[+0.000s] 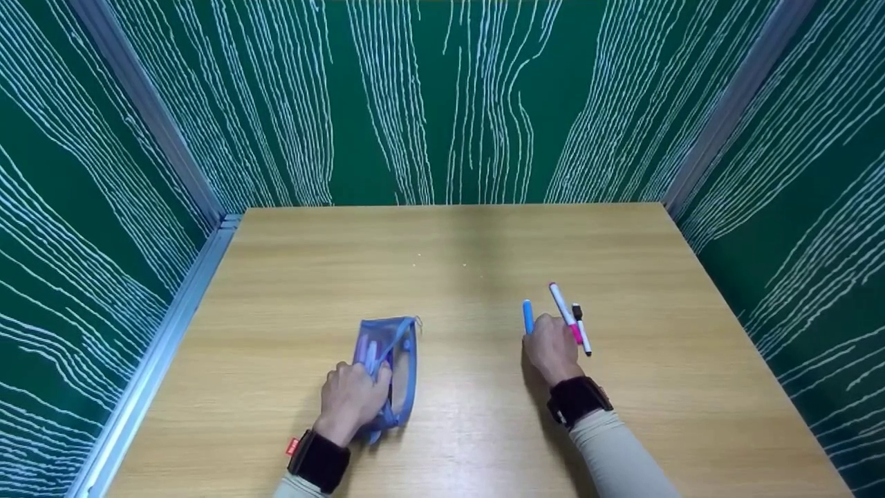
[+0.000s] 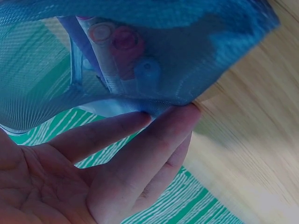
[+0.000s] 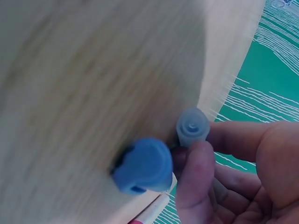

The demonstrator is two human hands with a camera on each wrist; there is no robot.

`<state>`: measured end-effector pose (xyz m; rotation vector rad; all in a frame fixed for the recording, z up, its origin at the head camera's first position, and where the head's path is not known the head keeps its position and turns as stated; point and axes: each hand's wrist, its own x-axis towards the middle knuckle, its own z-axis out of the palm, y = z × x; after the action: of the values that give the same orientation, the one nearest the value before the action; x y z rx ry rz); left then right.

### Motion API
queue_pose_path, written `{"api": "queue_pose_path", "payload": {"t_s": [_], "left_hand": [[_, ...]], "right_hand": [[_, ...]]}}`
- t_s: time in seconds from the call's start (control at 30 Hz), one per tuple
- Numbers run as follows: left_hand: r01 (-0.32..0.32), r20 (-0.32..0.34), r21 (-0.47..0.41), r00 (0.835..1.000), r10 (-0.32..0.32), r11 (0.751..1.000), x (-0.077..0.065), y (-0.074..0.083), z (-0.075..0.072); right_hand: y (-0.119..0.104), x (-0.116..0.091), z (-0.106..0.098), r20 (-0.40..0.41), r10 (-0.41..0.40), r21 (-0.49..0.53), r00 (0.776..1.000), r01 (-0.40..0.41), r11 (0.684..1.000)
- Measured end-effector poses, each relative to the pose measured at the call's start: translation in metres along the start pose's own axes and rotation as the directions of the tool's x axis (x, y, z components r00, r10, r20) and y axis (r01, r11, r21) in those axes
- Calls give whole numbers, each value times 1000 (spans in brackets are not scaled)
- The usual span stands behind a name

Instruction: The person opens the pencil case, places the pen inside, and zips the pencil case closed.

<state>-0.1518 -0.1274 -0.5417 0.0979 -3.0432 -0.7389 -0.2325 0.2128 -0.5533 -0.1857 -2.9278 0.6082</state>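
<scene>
A blue mesh pencil case [image 1: 409, 377] lies left of centre on the table, its top edge open. My left hand [image 1: 354, 394] pinches its near left edge between thumb and fingers. Several markers [image 2: 124, 51] show through the mesh in the left wrist view. My right hand [image 1: 553, 349] pinches a marker with a pale blue round end [image 3: 192, 127] between thumb and index finger. Beside that marker is a blue marker cap [image 3: 145, 165]. A white marker with a pink cap [image 1: 563, 304] and a thin black-and-white marker [image 1: 582, 329] lie just right of the hand.
The wooden table [image 1: 442, 242] has a few tiny white specks near its middle. Green walls with white streaks [image 1: 387, 104] stand behind it and at both sides. A metal rail [image 1: 166, 332] runs along the left edge.
</scene>
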Motion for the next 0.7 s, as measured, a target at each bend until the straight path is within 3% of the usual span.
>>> {"api": "queue_pose_path", "payload": {"t_s": [0.7], "left_hand": [[8,4,-3,1000,-8,1000,0,0,0]], "right_hand": [[-4,-4,-7,8,-1,19,1000,1,1000]]}}
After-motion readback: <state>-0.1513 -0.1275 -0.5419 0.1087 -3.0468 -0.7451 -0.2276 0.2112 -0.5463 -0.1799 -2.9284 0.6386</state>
